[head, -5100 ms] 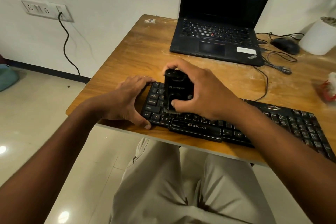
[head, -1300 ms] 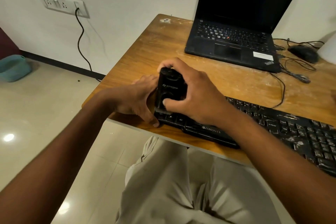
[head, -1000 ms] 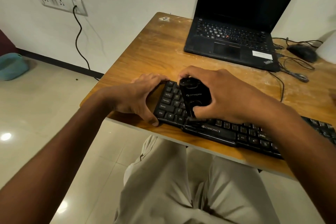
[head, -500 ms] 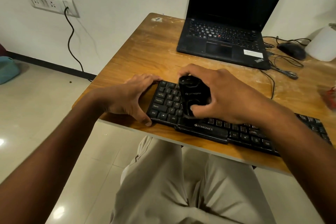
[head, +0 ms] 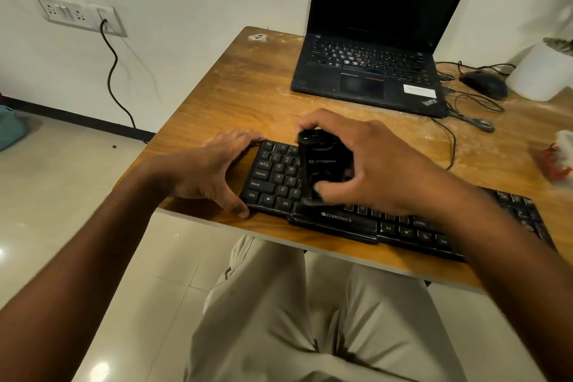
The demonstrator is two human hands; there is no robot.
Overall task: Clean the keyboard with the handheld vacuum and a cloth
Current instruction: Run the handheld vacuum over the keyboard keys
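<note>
Keyboard [head: 356, 220], black, "ZEBRONICS" printed on its front lip, lies along the near edge of the wooden desk [head: 248, 96], running from centre out to the right. Right end is hidden under the right forearm and blurred.

Left hand [head: 214, 170] clamps the keyboard's left end: thumb hooked over the front corner by Ctrl, fingertips curled over the back corner by Esc, palm on the desk beside it.

Right hand [head: 369, 164] is curled round the handheld vacuum [head: 324, 169], a black upright block with a faint logo on its face. Fingers wrap over its top and far side, thumb presses the lower front. Vacuum stands nearly upright on the letter keys, right of Q/A/Z, its bottom edge just behind the spacebar row. Can't tell whether the nozzle actually touches the keycaps; the contact point is dark and partly hidden by the thumb.

Cloth: a white and red bundle [head: 558, 155] sits at the desk's right edge, well apart from the keyboard. Too blurred to confirm what it is.

Rest of the desk: open black laptop [head: 369, 77] at the back, screen dark. Black mouse [head: 483, 84] to its right with loose cables [head: 471, 121] trailing toward the keyboard. White pot [head: 542, 74] at the far right. Desk surface shows pale dusty smears.

Wall socket panel [head: 80, 15] at left, with a black cord hanging to the floor. Person is seated, beige trousers below the desk edge.
</note>
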